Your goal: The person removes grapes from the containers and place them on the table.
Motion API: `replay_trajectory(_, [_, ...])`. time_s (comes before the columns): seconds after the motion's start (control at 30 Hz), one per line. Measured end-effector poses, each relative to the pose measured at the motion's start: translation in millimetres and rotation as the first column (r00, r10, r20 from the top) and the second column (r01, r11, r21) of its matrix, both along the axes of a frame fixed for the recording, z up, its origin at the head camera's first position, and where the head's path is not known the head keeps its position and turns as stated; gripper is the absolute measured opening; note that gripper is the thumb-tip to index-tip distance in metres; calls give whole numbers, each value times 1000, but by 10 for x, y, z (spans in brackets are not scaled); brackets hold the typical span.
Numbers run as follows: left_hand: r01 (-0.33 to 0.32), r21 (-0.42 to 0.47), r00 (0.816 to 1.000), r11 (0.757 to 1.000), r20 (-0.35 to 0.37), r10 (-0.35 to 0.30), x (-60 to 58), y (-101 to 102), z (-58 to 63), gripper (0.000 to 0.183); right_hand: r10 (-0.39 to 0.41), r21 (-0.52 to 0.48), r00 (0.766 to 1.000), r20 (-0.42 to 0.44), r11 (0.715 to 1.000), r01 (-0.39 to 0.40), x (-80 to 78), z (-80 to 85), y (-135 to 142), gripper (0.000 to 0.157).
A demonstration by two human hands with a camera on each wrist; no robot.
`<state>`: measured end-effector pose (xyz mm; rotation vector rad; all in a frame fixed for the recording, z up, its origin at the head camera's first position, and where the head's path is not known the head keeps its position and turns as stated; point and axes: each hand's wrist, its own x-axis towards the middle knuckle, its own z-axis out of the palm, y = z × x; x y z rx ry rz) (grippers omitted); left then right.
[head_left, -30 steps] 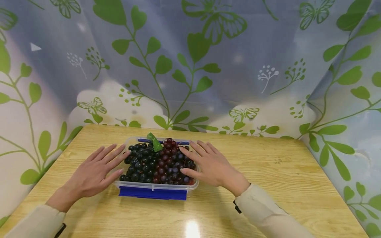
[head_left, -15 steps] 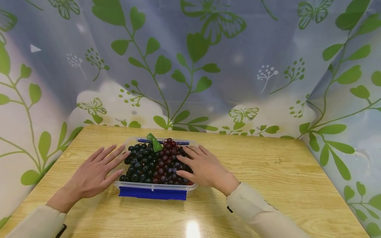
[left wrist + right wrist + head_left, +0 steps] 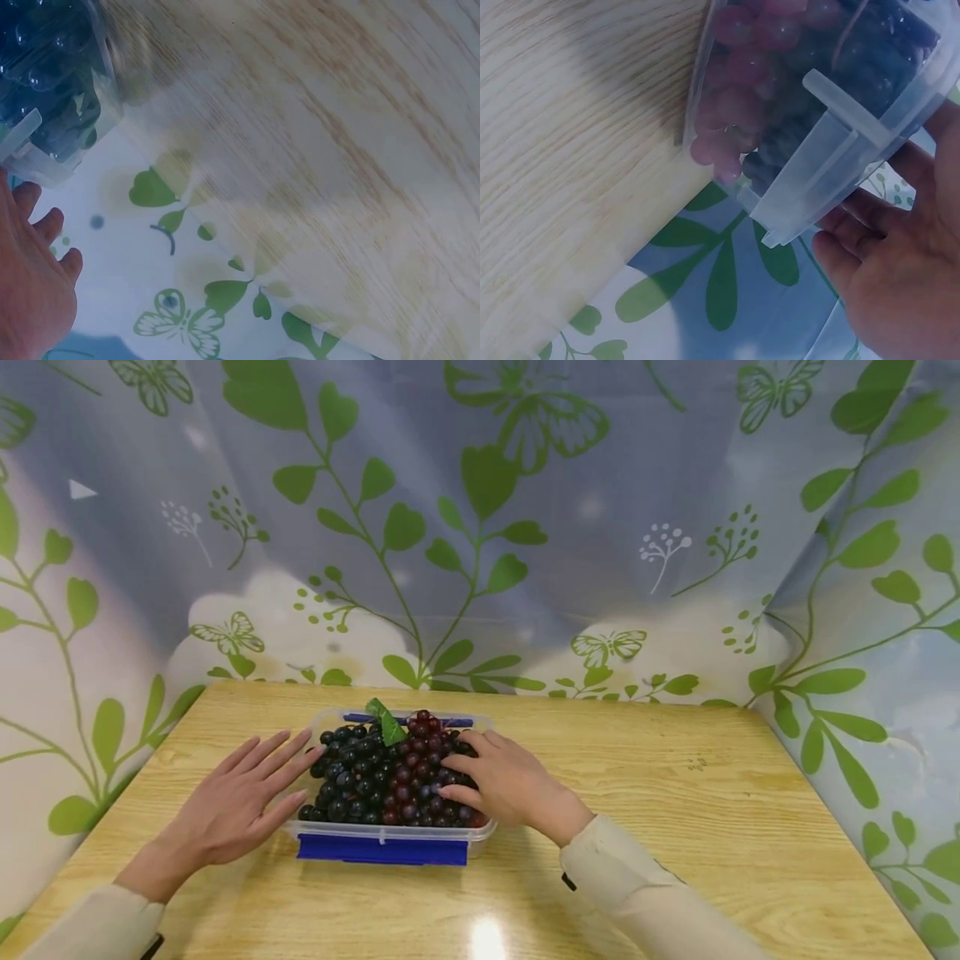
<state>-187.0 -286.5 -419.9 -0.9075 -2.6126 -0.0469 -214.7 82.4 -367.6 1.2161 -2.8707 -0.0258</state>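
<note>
A clear plastic box (image 3: 382,832) with blue clip flaps stands on the table, filled with grapes. Black grapes (image 3: 348,777) lie on its left side, and dark red grapes (image 3: 408,768) run down the middle. A green leaf (image 3: 392,727) lies on top near the back. My left hand (image 3: 236,797) hovers at the box's left side with fingers spread, fingertips right at the rim. Over the right rim reaches my right hand (image 3: 513,785), its fingers loosely bent above the grapes there. The right wrist view shows that hand (image 3: 900,262) beside the box's side clip (image 3: 810,169).
The wooden table (image 3: 645,827) extends to both sides and in front of the box. Behind and beside it hangs a curtain (image 3: 562,568) printed with green leaves and butterflies. A light glare shows on the tabletop near the front.
My right hand has moved left, farther over the grapes, and its fingers have bent slightly. The left hand keeps its place beside the box. The head view has shifted slightly.
</note>
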Motion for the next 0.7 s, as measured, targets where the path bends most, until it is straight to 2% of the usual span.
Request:
replay_trajectory(0.17, [0, -1, 1000, 1000, 1, 0, 0, -2, -6, 57, 25, -47, 997, -72, 998, -29, 25, -21, 5, 51])
replay_trajectory(0.3, [-2, 2, 1000, 1000, -1, 2, 6, 11, -5, 56, 57, -110, 996, -65, 992, -64, 50, -19, 5, 47])
replay_trajectory(0.4, [2, 5, 1000, 1000, 3, -2, 14, 21, -8, 56, 77, -113, 997, -23, 990, -79, 58, -1, -8, 46])
replay_trajectory(0.6, [7, 16, 1000, 1000, 8, -7, 18, 13, -23, 56, 58, -86, 987, 151, 995, -45, 73, 87, -29, 47])
replay_trajectory(0.7, [7, 23, 1000, 1000, 7, -7, 14, 15, -25, 56, 45, -80, 981, 187, 996, -31, 66, 109, -31, 45])
